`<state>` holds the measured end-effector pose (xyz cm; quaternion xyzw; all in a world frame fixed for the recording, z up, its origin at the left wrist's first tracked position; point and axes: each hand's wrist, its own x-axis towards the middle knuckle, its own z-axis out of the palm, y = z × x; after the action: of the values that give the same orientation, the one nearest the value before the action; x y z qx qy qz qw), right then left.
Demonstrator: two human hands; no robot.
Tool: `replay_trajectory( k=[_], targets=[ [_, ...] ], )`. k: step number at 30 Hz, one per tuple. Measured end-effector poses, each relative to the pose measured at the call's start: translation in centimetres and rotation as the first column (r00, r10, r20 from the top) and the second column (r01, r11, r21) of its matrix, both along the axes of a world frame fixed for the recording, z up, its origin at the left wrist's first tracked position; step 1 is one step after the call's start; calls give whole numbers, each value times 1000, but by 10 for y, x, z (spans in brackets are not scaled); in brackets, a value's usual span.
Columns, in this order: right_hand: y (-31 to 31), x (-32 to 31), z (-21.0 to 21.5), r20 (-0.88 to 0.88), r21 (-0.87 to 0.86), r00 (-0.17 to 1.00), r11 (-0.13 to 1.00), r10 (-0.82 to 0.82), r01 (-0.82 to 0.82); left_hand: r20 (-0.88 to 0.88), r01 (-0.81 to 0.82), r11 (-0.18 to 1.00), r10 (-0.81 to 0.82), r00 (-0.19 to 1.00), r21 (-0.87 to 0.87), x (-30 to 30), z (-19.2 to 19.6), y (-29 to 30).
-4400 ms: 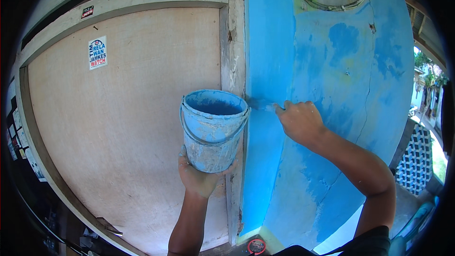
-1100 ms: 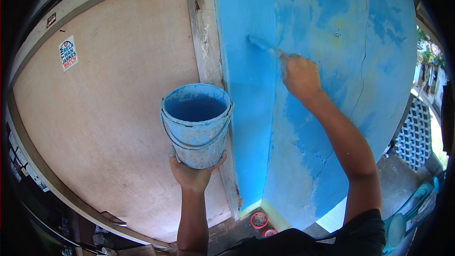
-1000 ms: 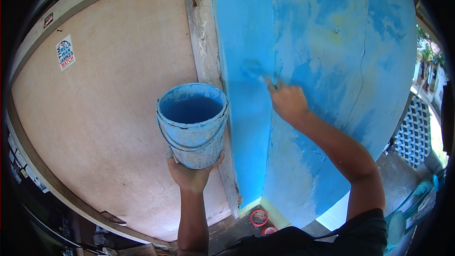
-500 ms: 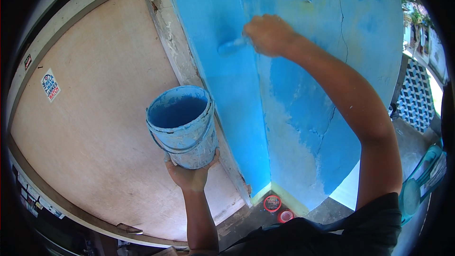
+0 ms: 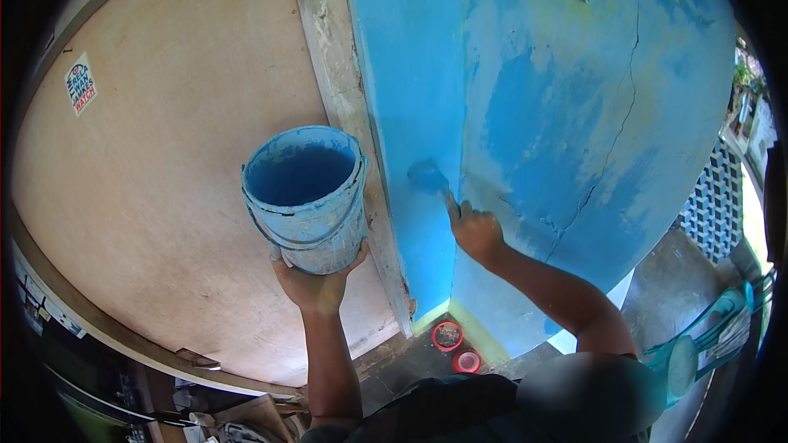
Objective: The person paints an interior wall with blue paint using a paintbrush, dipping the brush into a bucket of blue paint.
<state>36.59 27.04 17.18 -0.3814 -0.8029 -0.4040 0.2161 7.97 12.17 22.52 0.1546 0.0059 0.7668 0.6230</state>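
My left hand (image 5: 316, 283) supports a paint-smeared bucket (image 5: 316, 226) from below, its fingers curled round the base. Blue paint (image 5: 300, 176) shows inside, and the wire handle hangs down the front. In my right hand (image 5: 476, 234) is a paintbrush (image 5: 430, 176) with blue bristles, gripped by its handle. The bristles lie against the narrow bright-blue wall strip (image 5: 414, 74), left of the inner corner. To the right, the wider wall (image 5: 525, 98) has patchy blue and grey-blue areas and a long crack.
A pale wooden panel (image 5: 189, 148) with a sticker fills the left, edged by a chipped frame post (image 5: 335, 41). Two round red-rimmed items (image 5: 447, 336) sit on the floor by the corner. A teal chair (image 5: 681, 361) stands at the lower right; clutter (image 5: 238, 422) lies lower left.
My right hand has swept the brush down along the narrow strip from high up. The view has shifted, and the bucket stays in my left hand.
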Motion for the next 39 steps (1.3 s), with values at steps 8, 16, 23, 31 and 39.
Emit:
replay_trajectory(
  k=[8,16,23,31,39],
  targets=[
    [28,34,2,-19,-507,997,860,-70,51,-19,56,998,-55,998,36,-10,-24,7],
    [24,2,194,-566,-153,824,986,-36,-62,76,132,990,-135,988,51,-17,-36,11],
    [23,-31,-34,-285,-120,957,992,-62,28,26,163,984,-165,986,67,-37,-55,16],
    [-10,21,-170,73,-788,962,576,-264,218,-114,145,989,-144,983,-5,-39,-71,28],
    [34,18,-71,-655,-460,677,888,-336,-3,-585,-257,964,170,793,-68,-38,-116,14]
  ],
)
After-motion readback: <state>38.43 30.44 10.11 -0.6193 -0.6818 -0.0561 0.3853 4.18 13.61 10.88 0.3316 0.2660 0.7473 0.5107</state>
